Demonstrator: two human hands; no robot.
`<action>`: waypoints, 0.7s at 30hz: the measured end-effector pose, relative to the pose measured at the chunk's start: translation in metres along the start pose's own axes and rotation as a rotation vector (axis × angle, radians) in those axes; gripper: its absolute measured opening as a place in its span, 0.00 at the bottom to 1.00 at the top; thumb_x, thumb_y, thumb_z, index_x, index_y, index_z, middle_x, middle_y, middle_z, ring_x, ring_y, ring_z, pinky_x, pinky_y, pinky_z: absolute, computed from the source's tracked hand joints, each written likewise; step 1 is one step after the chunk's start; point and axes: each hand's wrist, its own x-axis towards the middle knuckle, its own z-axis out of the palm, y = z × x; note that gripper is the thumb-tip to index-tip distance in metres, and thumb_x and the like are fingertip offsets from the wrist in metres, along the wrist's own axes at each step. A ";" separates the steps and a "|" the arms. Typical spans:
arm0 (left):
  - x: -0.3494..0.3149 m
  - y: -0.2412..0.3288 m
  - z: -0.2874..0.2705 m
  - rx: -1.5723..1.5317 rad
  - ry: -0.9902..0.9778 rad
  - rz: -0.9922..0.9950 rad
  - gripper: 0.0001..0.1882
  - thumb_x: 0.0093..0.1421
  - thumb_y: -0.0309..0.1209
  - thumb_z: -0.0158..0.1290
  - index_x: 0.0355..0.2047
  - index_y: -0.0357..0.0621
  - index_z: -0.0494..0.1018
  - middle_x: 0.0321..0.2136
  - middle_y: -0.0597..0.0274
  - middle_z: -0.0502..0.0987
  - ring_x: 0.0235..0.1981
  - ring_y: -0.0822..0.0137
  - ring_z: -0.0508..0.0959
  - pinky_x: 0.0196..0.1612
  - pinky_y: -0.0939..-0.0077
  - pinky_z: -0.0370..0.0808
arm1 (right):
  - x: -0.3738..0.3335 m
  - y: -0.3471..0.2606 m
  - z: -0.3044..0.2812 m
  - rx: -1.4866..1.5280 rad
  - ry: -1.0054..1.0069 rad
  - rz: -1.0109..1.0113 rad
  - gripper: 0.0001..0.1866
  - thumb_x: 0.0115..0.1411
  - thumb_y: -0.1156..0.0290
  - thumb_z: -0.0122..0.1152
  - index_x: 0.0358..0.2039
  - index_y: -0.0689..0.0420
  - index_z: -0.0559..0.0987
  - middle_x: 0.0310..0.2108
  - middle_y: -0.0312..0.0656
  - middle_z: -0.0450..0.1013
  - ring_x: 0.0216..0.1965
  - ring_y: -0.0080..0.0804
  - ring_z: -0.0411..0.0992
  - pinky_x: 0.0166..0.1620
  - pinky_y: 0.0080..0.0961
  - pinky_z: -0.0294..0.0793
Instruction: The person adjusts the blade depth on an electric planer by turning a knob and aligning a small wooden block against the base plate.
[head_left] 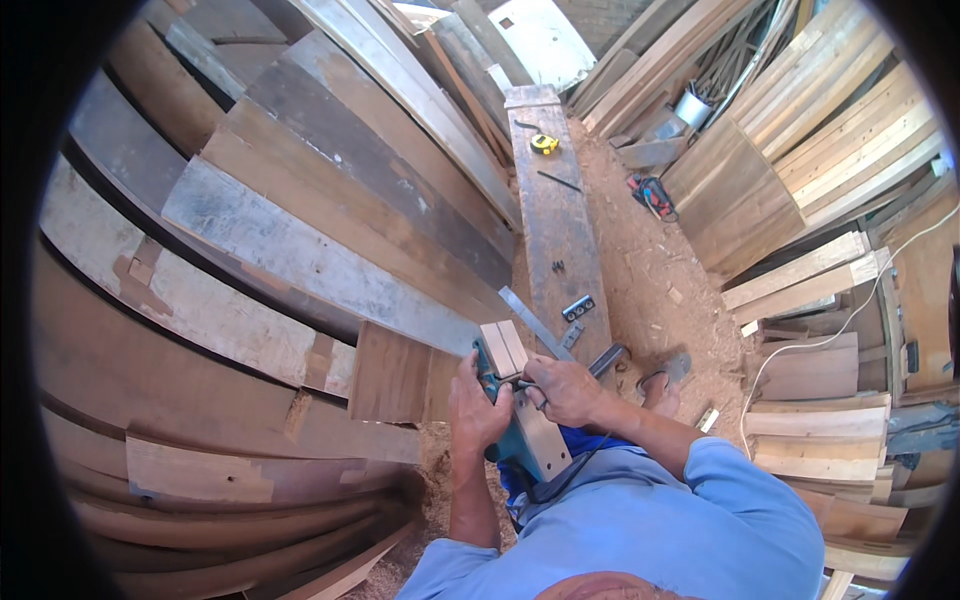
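The tool [536, 436], a teal body with a flat tan face, is located at the lower centre of the frame, in front of the blue shirt [660, 510]. The left hand [478, 410] grips the left side of the tool: fingers wrapped around the body, thumb laid along the edge of the face. The right hand [565, 392] is positioned over the middle of the tool, fingers bent and drawn together on a thin dark piece [529, 386]; its exact form cannot be determined.

The bench [562, 225] runs from the centre to the upper centre of the frame. Items on it, far end to near end: yellow tape measure [544, 144], dark pencil [558, 181], two small dark parts [558, 266], metal block [577, 308] with round holes. A metal rule [535, 321] lies obliquely across the bench's left edge. Shavings [650, 290] cover the floor to the right.
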 end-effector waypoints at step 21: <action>-0.003 -0.011 -0.006 0.044 -0.002 0.017 0.40 0.56 0.32 0.61 0.68 0.37 0.60 0.56 0.32 0.73 0.58 0.34 0.72 0.63 0.46 0.68 | 0.009 0.034 0.028 -0.154 0.058 -0.239 0.15 0.54 0.72 0.62 0.43 0.57 0.77 0.51 0.50 0.77 0.37 0.55 0.80 0.36 0.48 0.79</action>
